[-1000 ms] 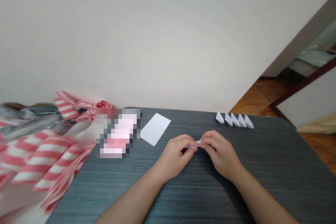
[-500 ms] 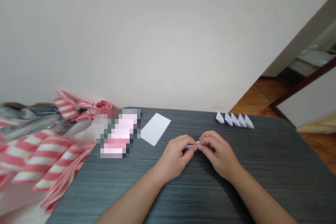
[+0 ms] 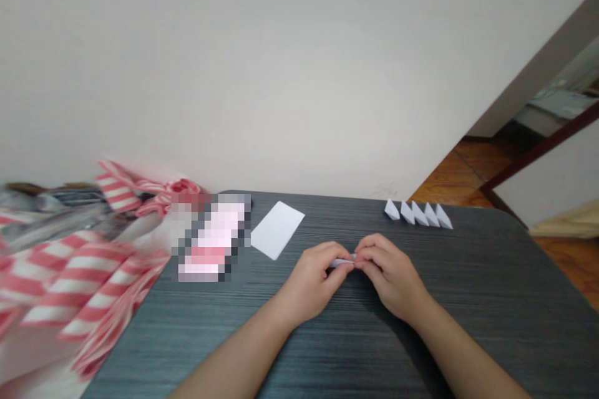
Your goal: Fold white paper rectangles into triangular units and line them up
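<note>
A small folded piece of white paper (image 3: pixel 343 262) is pinched between both hands, mostly covered by the fingers. My left hand (image 3: pixel 312 280) is closed on its left part, thumb below and fingers above. My right hand (image 3: pixel 388 271) grips the right end, fingertips nearly touching those of the left. Beyond the left hand lies a flat stack or sheet of white paper (image 3: pixel 277 229). Several folded white paper pieces with pointed tips (image 3: pixel 420 214) stand in a row beyond the right hand.
The dark wood-grain table (image 3: pixel 327 355) has its far edge close to a pale wall (image 3: pixel 299 75). A blurred-out pink and white object (image 3: pixel 213 237) lies at the table's left. Red-and-white striped cloth (image 3: pixel 79 280) is piled beside the table. To the right is a brown floor (image 3: pixel 449 174).
The fingertips have shifted slightly on the folded paper, and less of it shows between the two hands. Everything else stays in place.
</note>
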Motion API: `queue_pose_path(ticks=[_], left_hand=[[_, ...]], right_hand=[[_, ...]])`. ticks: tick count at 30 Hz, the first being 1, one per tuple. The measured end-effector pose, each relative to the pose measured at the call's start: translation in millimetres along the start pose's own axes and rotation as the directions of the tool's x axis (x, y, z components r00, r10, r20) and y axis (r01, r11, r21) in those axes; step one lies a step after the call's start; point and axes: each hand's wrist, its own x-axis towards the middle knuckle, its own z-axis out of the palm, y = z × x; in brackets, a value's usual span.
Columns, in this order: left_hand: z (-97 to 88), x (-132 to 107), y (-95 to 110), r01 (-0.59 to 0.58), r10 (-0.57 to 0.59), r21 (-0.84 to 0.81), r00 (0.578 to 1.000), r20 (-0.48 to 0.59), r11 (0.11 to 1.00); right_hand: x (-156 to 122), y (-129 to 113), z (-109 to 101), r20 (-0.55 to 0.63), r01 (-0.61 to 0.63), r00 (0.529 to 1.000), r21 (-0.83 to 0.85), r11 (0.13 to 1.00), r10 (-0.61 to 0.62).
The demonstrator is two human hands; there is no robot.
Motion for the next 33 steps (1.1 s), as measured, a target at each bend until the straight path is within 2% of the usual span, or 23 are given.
queue_pose_path(ticks=[7, 16, 21, 33], left_hand=[[0.2, -1.2, -2.5, 0.100, -0.099, 0.014, 0.994, -0.056, 0.995], [0.0, -0.1, -1.9, 0.030, -0.029, 0.019, 0.999, -0.028, 0.999], [0.5, -0.2, -2.6, 0.000, 0.000, 0.010, 1.000, -0.026, 1.000], [-0.2, -0.6, -0.5, 0.021, -0.019, 0.042, 0.999, -0.039, 0.999]], right_hand=[[-2.1, 0.6, -1.1, -0.053, -0.017, 0.998, 0.015, 1.000, 0.018], [-4.6, 2.7, -0.3, -0.020, -0.047, 0.999, 0.006, 0.999, 0.047], [-3.3, 2.2, -0.2, -0.017, -0.015, 1.000, 0.019, 1.000, 0.015], [-1.8, -2.4, -0.8, -0.017, -0.028, 0.999, 0.009, 1.000, 0.028]])
